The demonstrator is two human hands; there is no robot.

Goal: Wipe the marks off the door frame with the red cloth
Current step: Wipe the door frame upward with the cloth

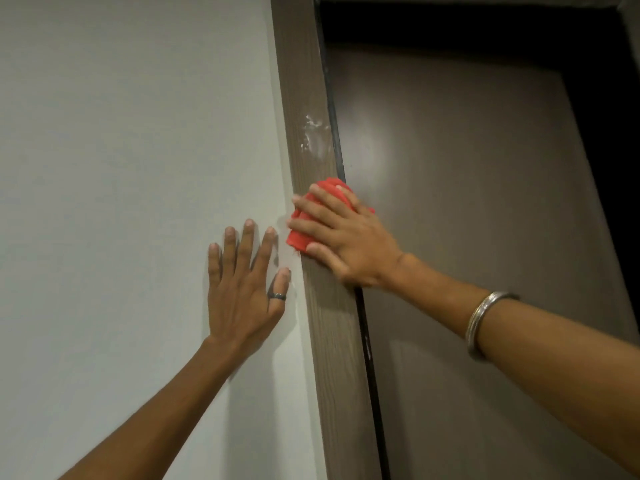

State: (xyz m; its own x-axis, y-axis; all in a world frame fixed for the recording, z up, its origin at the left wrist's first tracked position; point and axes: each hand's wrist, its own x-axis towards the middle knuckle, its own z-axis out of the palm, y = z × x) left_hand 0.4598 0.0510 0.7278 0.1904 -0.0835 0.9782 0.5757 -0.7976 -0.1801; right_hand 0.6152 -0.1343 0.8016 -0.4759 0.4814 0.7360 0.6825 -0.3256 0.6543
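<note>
A brown wood-grain door frame (pixel 329 341) runs up the middle of the view. White smeared marks (pixel 313 131) sit on it, a little above my hands. My right hand (pixel 346 237) presses a bunched red cloth (pixel 299 237) flat against the frame below the marks, fingers spread over it. The cloth shows at my fingertips and beside my thumb; most of it is hidden under the palm. My left hand (pixel 242 289) lies flat on the wall with fingers apart, holding nothing, a dark ring on its thumb.
A pale grey wall (pixel 121 168) fills the left side. Right of the frame is a shut brown door (pixel 467 202) with a dark gap along its edge. The frame's top corner (pixel 630 8) is at the upper right. A metal bangle (pixel 485 323) circles my right wrist.
</note>
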